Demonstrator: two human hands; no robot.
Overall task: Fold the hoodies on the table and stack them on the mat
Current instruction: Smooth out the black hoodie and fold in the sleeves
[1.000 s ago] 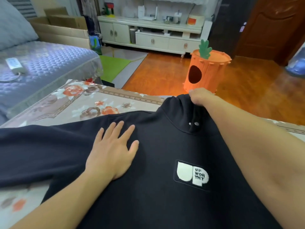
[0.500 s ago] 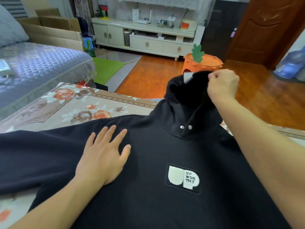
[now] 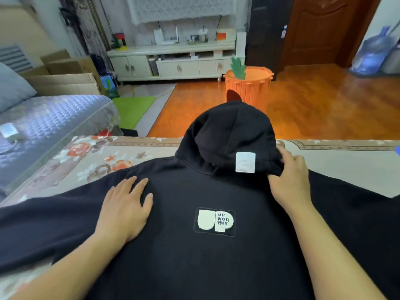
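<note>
Here a black hoodie (image 3: 194,256) lies spread front-up across the tabletop (image 3: 346,167), which is covered by a floral cloth (image 3: 91,161) on its left part. The garment fills the near and middle of the view, its sleeves running off to the left and right. On the chest sits a patch (image 3: 214,219) with a large white "UP" and small lettering beside it.

The left hand (image 3: 126,210) rests flat on the left chest of the hoodie, palm down, fingers straight and slightly spread, pinching nothing. The right hand (image 3: 290,180) is at the right side of the neckline, its fingers curled into the black fabric at the base of the hood (image 3: 229,128); the grip there is closed on the cloth, thumb toward the near side. The hood stands bunched up at the far edge of the tabletop, its opening turned toward the camera, and a white label (image 3: 245,162) shows inside it, just left of the right hand.

Beyond the tabletop, an orange carrot-shaped bin (image 3: 249,87) with a green leaf top stands on the wooden floor (image 3: 324,109), partly hidden behind the hood. Far back, a white cabinet (image 3: 173,63) carries small items too blurred to name. To the left is a bed (image 3: 49,118) with a quilted blue cover, and cardboard boxes (image 3: 65,79) stand behind it. A brown door (image 3: 320,29) is at the far right, with a blue water bottle (image 3: 372,55) near it.
</note>
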